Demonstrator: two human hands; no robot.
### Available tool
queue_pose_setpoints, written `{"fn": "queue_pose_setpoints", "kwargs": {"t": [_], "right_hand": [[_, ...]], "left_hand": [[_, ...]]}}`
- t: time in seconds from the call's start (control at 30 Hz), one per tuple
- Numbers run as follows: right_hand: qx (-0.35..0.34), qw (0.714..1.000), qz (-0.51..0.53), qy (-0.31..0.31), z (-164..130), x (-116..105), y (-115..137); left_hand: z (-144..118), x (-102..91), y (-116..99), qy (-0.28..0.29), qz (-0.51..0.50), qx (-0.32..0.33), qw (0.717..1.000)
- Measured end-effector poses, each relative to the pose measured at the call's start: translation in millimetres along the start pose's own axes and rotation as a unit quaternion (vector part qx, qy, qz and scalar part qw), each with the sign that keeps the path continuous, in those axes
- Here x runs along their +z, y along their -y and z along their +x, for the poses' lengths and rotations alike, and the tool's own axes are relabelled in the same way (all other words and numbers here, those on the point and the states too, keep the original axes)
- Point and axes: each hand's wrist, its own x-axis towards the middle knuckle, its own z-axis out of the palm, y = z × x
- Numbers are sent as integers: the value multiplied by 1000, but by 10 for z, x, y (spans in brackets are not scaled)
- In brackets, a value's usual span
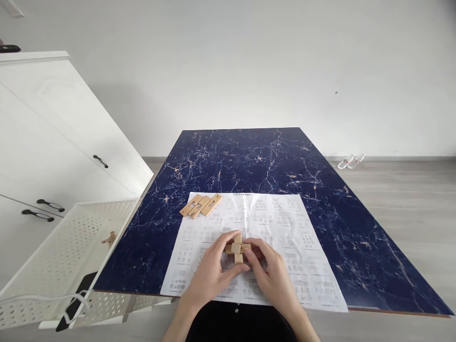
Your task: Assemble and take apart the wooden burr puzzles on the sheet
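Inside the white basket lies a wooden piece, while left fingers and right fingers clamp a wooden cross.

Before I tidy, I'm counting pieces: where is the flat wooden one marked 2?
In the head view, the wooden piece marked 2 lies left of centre, at the far left corner of the printed sheet, rightmost of three.

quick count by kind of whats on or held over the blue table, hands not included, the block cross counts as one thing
Slotted wooden plates: 3
Wooden block cross, held in both hands: 1
Printed paper sheet: 1
Total: 5
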Motion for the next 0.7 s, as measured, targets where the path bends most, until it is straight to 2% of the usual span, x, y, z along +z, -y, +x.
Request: {"fn": "queue_pose_setpoints", "kwargs": {"t": [0.3, 0.53, 0.7], "right_hand": [[-47, 998, -1, -41, -11, 4, -94], [-34, 999, -6, -5, -3, -14, -3], [-20, 1000, -11, 4, 12, -2, -38]], "left_hand": [[-58, -15, -25, -18, -43, -18, 999], [-79, -19, -10, -35, -83, -37, 995], [-68, -14, 10, -44, -83, -38, 995]]}}
